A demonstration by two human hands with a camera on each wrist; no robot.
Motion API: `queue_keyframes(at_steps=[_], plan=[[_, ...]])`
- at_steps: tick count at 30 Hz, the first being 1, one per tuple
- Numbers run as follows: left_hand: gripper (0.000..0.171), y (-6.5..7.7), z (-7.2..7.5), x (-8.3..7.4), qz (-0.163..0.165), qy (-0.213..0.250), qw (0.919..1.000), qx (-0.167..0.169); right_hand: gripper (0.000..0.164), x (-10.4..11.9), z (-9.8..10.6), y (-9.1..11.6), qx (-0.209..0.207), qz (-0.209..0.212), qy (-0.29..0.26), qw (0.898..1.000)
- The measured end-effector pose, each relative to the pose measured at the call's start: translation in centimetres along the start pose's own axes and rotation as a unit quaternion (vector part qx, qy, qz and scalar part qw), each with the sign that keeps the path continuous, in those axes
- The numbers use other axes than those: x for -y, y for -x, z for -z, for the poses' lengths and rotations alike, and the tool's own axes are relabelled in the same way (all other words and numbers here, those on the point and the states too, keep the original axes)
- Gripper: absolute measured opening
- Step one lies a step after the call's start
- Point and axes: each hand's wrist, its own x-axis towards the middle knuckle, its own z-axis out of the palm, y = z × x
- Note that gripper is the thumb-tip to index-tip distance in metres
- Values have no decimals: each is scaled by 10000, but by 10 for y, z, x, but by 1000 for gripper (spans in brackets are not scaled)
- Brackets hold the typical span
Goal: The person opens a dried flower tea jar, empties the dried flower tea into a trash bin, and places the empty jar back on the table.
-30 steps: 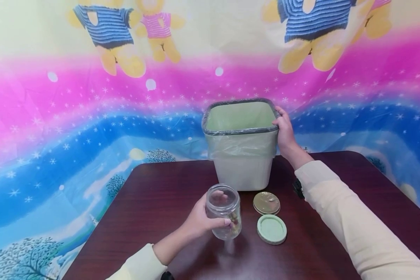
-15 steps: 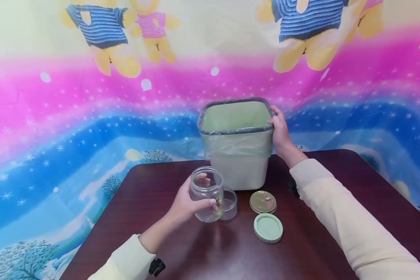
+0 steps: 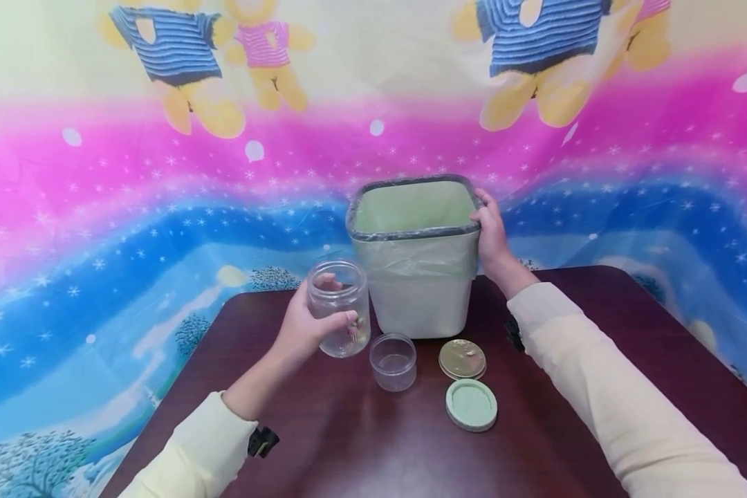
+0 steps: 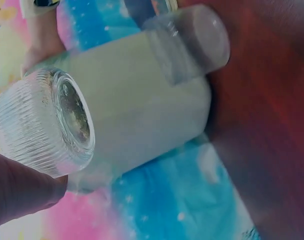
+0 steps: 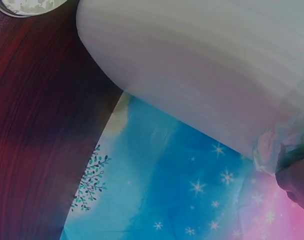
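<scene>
My left hand [image 3: 309, 319] grips a clear jar [image 3: 339, 332], held up off the table, upright and with its mouth uncovered. In the left wrist view the ribbed lower part of the jar [image 4: 37, 125] shows above my thumb. My right hand [image 3: 494, 232] holds the right rim of a pale green trash bin [image 3: 420, 297], which has a clear liner folded over its dark-edged top. A small clear plastic cup [image 3: 393, 370] stands on the table between the jar and two lids. One is a gold lid [image 3: 463, 358]; the other is a light green lid [image 3: 471, 405].
Everything stands on a dark reddish-brown table [image 3: 361, 449]. Right behind its far edge hangs a printed cloth backdrop [image 3: 180, 228] with bears and snowflakes. The bin is near that far edge, with both lids just in front of it.
My left hand has carried the jar left and upward toward the bin's left side, uncovering the small clear cup behind it. My right hand stays on the bin's rim.
</scene>
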Motion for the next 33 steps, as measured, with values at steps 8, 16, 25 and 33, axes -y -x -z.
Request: queue_keyframes(at_steps=[8, 16, 25, 33], plan=[[64, -23, 20, -17, 289, -399, 9983, -311, 65, -1, -1, -1, -40, -48, 71, 10000], [73, -42, 31, -28, 378, -696, 9952, -570, 66, 0, -1, 0, -26, -54, 132, 9999], [83, -67, 35, -43, -94, -1696, 9818, -844, 66, 1, -1, 1, -59, -3, 83, 9999], [86, -92, 34, -56, -147, -2072, 9732, -988, 65, -1, -1, 0, -105, -28, -14, 9999]])
